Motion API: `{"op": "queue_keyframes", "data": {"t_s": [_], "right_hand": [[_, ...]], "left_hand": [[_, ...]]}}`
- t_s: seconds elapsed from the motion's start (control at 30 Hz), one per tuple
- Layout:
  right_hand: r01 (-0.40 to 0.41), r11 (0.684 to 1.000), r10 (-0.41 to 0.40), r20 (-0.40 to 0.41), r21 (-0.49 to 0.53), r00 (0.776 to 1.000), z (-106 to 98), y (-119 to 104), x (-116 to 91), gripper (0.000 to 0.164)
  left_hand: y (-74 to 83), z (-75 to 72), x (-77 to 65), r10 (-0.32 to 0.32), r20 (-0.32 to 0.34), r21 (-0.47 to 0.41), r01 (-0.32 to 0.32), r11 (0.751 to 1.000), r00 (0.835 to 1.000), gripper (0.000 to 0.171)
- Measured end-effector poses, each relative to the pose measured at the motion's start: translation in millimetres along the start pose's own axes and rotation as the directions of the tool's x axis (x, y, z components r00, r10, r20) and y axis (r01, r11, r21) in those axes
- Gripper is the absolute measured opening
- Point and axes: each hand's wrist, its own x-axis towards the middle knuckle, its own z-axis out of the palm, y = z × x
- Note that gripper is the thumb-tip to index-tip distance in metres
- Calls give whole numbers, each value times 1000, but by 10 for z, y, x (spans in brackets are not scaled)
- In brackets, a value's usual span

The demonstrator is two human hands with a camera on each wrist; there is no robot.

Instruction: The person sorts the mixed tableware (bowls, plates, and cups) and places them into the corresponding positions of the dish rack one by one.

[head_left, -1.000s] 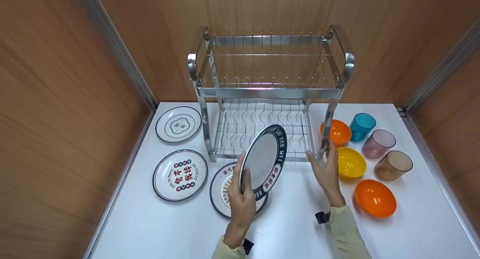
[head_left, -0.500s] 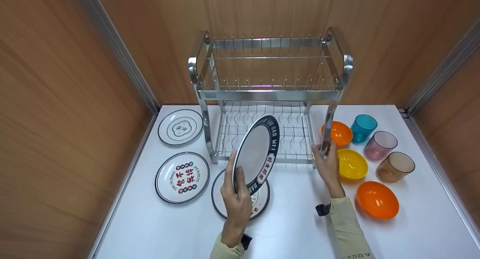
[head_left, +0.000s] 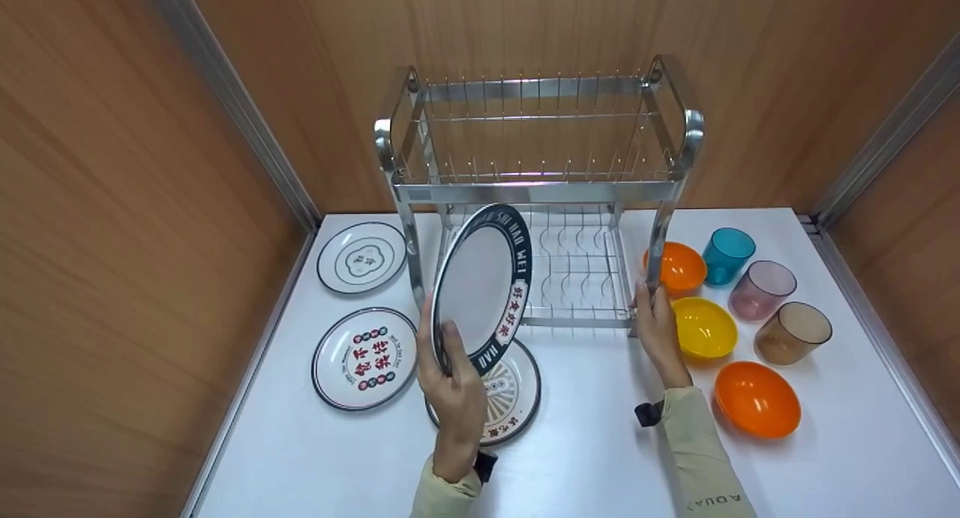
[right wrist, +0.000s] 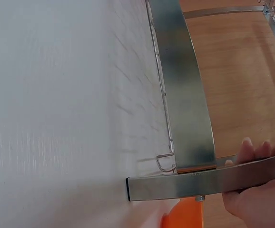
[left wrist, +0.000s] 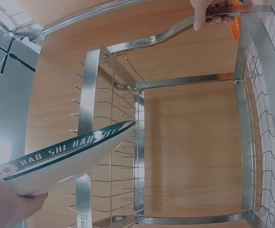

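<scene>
My left hand (head_left: 457, 398) pinches the lower left edge of a white plate (head_left: 474, 285) with a dark lettered rim, tilted up in front of the rack's lower tier. In the left wrist view the plate (left wrist: 68, 159) appears nearly edge-on, its far end over the rack's tiers in that view. The two-tier metal dish rack (head_left: 540, 193) stands at the back of the table. My right hand (head_left: 660, 334) grips the front right leg of the rack; in the right wrist view its fingers wrap round that metal leg (right wrist: 209, 181).
On the left lie a plate with a grey emblem (head_left: 364, 259) and a plate with red characters (head_left: 364, 359). Another plate (head_left: 514, 398) lies partly under the left hand. Right of the rack are orange bowls (head_left: 757, 399), a yellow bowl (head_left: 705, 328) and blue, pink and brown cups (head_left: 793, 333).
My left hand has carried the plate left and slightly up, turning its face more toward the head camera. My right hand has closed round the rack's front right leg.
</scene>
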Motion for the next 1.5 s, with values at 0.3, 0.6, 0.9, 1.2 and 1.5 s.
{"op": "queue_keyframes", "data": {"t_s": [0.3, 0.6, 0.9, 1.2, 1.5], "right_hand": [[40, 999, -41, -36, -22, 999, -6, 18, -2, 44], [52, 998, -53, -39, -20, 998, 23, 40, 20, 44], [58, 998, -59, -53, -35, 997, 30, 43, 16, 39], [67, 997, -70, -59, -46, 996, 36, 50, 8, 45], [56, 998, -58, -43, -38, 997, 32, 61, 6, 39]], "left_hand": [[179, 20, 194, -88, -37, -21, 87, 996, 995, 46], [87, 53, 402, -27, -175, -91, 11, 996, 984, 46], [6, 57, 668, 40, -256, -50, -54, 997, 966, 45], [262, 129, 1019, 10, -347, -52, -30, 998, 938, 45], [221, 90, 1234, -25, -423, -144, -40, 989, 906, 45]]}}
